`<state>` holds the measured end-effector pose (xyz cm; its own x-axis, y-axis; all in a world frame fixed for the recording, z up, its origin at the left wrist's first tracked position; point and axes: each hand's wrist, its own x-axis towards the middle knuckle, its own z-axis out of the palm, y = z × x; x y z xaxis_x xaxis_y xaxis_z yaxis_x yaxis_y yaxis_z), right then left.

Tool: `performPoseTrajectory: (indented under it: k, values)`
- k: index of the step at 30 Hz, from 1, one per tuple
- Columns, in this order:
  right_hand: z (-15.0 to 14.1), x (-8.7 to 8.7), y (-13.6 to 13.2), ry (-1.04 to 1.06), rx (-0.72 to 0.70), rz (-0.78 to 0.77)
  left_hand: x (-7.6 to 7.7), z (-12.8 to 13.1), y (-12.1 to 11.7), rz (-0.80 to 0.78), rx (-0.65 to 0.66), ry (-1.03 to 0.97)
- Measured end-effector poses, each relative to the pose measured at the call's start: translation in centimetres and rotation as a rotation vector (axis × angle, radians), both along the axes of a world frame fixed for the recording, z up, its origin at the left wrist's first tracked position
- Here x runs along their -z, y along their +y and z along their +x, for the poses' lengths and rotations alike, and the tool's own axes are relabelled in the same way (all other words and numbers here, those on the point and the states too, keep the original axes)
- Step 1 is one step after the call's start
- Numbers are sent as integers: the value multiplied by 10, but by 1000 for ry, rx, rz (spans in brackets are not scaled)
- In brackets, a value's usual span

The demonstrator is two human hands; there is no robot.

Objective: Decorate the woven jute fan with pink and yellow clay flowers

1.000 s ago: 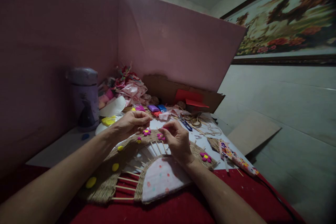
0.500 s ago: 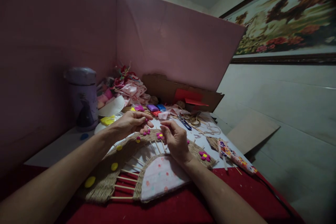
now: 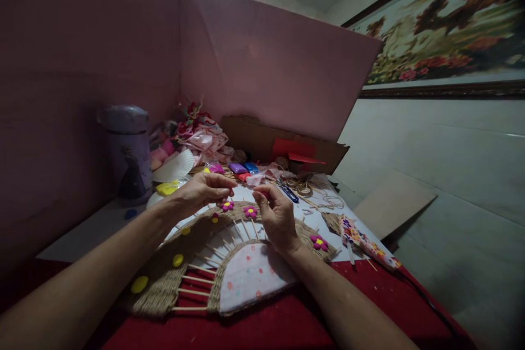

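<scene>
Above a woven fan-shaped piece (image 3: 164,290) of twine and thin sticks, my left hand (image 3: 207,190) is closed in a pinch. Facing it across a small gap, my right hand (image 3: 278,217) is also closed, thumb against fingers. A hint of reddish colour shows at the fingertips, but what they hold is too small to make out. Magenta clay flowers with yellow centres, such as one flower (image 3: 319,243), lie on the woven band. Yellow clay discs (image 3: 140,284) dot its left side. A white spotted cloth panel (image 3: 248,279) fills the inner half-circle.
A purple flask (image 3: 129,156) stands at the left wall. Behind the hands lie clay packets (image 3: 237,168), blue-handled scissors (image 3: 289,192) and a heap of pink fabric (image 3: 205,139). A flower-patterned glue gun (image 3: 369,246) with a cord rests at right. Red cloth (image 3: 262,333) covers the front.
The left fingers have drawn closer together, and the right fingers have shifted slightly. Both hands stay over the fan-shaped piece, which keeps its place.
</scene>
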<state>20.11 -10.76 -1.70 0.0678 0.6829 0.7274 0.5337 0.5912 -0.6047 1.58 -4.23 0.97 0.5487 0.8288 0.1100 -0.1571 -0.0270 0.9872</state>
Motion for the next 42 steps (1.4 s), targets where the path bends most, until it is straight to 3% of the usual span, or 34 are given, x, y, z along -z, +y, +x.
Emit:
performPoseTrajectory:
  k: [4,14,17,20,24,29,42]
  values:
    - [0,1,0,-30,3,-3,-1,1,-2,22,-39,17]
    - [-1,2,-1,-24,11,0,1,-4,3,28,5,24]
    - [-1,2,-1,-29,10,13,-3,-8,4,98,-45,137]
    - [0,3,0,-40,0,12,-4,-17,11,191,12,358]
    - [0,4,-1,-52,-1,27,5,-31,28,273,117,578]
    - [0,4,0,-60,-3,37,15,-42,40,313,133,757]
    - [0,4,-2,-107,6,70,22,-40,44,320,219,780]
